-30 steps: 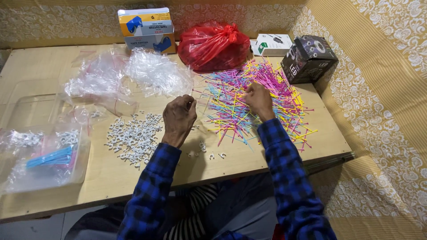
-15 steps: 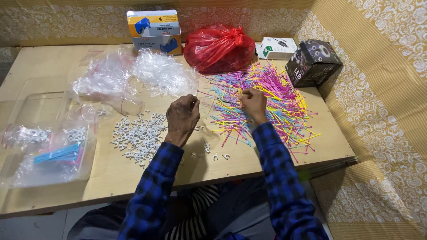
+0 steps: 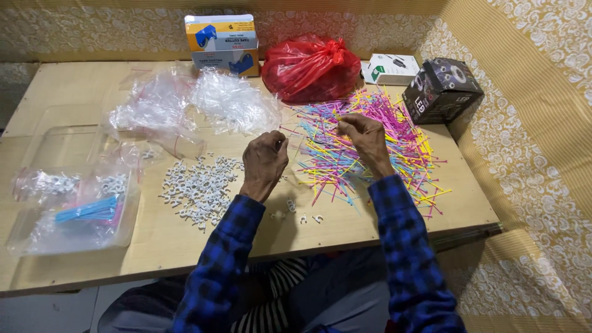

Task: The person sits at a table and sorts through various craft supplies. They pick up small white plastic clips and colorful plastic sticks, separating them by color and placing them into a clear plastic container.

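Here, both hands raised just above the desk point(image 3: 74, 92), backs to the camera. Left hand point(image 3: 265, 161) curled, fingers drawn narrow at the tip; whether anything is pinched there I cannot tell, too small and hidden by the knuckles. Right hand point(image 3: 364, 137) also curled, fingers narrow, thumb against forefinger; a thin stick may be between them, but I cannot tell for sure. The right hand hangs over the sticks point(image 3: 370, 154), a loose heap of thin pink, yellow, blue and green ones spread across the right half of the desk. The left hand sits between that heap and the clips point(image 3: 197, 188), a scatter of small white pieces lying left of centre; a few strays point(image 3: 302, 217) lie near the front edge, between the two blue checked sleeves. Behind the clips, a crumpled pile of clear bags point(image 3: 228, 102). At far left, a clear tray point(image 3: 37, 237) holding bagged white pieces and a blue bundle point(image 3: 89, 209). Along the back wall: a yellow and blue box point(image 3: 222, 43), a tied red bag point(image 3: 311, 68), a flat white box point(image 3: 391, 68), and a black box point(image 3: 441, 89) at the right corner, touching the edge of the stick heap.
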